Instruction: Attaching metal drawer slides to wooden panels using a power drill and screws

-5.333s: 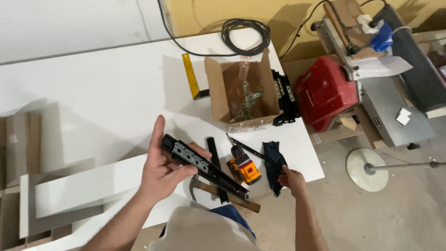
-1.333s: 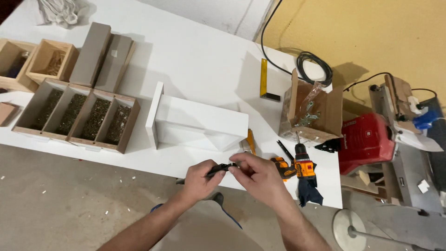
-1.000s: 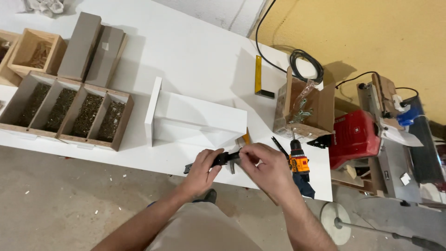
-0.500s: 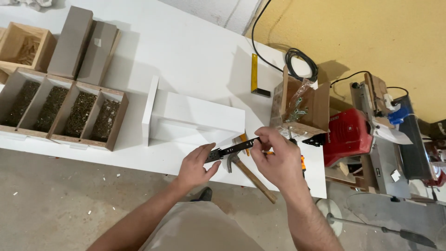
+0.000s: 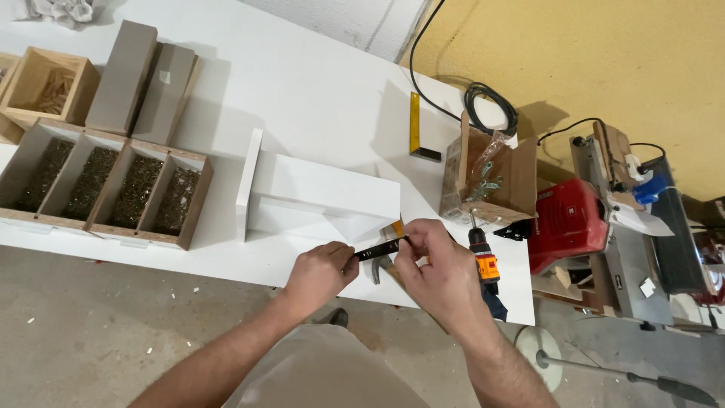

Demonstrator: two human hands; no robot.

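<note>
Your left hand point(image 5: 317, 273) and right hand point(image 5: 440, 273) both grip one black metal rail point(image 5: 379, 248), held just above the near edge of the white table point(image 5: 302, 91). Left fingers are curled tight around the rail's left end; right thumb and fingertips pinch its right end. The rail spans the gap between your hands, tilted slightly up to the right. A hammer point(image 5: 381, 266) lies on the table directly under it. An orange-and-black drill point(image 5: 483, 261) sits just right of your right hand. A white L-shaped panel point(image 5: 317, 193) lies just beyond the rail, with an open cardboard box point(image 5: 491, 177) to its right.
</note>
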